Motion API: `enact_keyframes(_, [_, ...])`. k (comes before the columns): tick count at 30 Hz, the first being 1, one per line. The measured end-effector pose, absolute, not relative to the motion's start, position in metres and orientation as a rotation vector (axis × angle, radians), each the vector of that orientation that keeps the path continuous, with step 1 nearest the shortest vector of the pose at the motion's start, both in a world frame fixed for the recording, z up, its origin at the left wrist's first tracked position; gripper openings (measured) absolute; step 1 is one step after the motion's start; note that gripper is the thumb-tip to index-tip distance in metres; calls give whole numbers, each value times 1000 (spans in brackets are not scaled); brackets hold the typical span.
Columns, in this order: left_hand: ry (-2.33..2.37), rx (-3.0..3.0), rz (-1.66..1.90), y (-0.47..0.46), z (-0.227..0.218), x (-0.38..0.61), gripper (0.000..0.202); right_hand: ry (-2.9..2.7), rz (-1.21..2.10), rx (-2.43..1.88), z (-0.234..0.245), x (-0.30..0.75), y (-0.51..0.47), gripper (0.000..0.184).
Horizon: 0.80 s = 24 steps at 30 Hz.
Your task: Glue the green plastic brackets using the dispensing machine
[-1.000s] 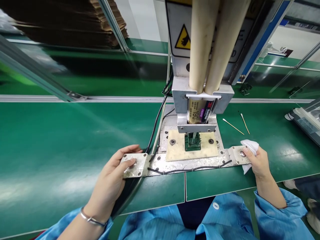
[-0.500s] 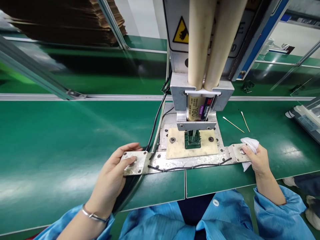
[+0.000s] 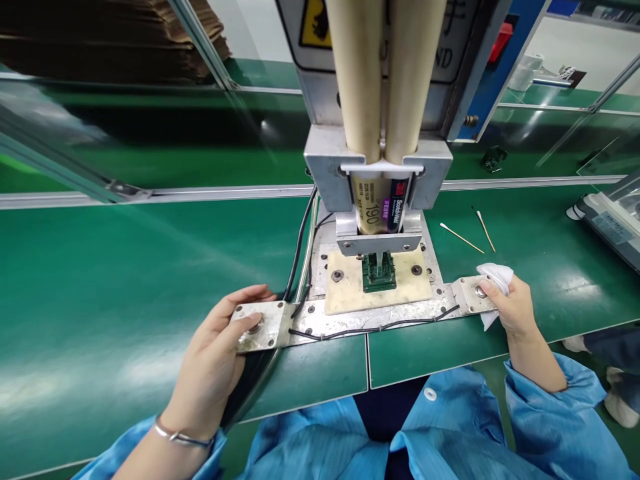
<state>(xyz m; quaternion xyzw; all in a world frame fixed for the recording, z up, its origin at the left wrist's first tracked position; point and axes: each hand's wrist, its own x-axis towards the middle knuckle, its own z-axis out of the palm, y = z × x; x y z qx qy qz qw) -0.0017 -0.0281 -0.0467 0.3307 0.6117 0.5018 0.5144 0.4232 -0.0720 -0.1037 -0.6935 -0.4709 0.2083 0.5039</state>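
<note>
The left hand (image 3: 220, 357) lies flat and loosely spread on the left end plate (image 3: 259, 326) of a metal fixture, thumb pressed down on the round button (image 3: 255, 327) set in that plate, the fingers curled over the plate's far edge; it grips nothing. The right hand (image 3: 510, 308) mirrors it at the other end — its thumb rests on the button (image 3: 481, 291) of the right end plate (image 3: 473, 296), while the remaining fingers are folded around a crumpled white wipe (image 3: 496, 280) that sticks out above and below the palm. Both plates are scuffed, dull grey metal with screw heads at the corners, joined by a long base bar (image 3: 380, 317) along which a thin black cable (image 3: 370, 328) runs. Between the hands, on a pale beige pad (image 3: 345, 293), sits a small dark green part (image 3: 379, 272), directly under the nozzle of a twin-tube adhesive cartridge (image 3: 379, 208) clamped upright in a grey metal bracket (image 3: 325, 177); the cartridge label shows the number 190, and two cream-coloured push rods (image 3: 385, 73) stand above it. Thicker black cables (image 3: 300, 247) run down the left side of the bracket. The fixture stands on a green bench mat (image 3: 125, 280). Two thin swab sticks (image 3: 467, 233) lie on the mat behind the right hand, well apart from it. Blue sleeves (image 3: 560, 427) cover both forearms — a metal bangle (image 3: 177, 435) circles the left wrist.
</note>
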Motion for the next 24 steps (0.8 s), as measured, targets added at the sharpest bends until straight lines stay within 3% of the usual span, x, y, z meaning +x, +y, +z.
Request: enact_keyframes(24, [1480, 869, 1175, -27, -50, -6, 40, -1129, 494, -1690, -100, 420, -73, 50])
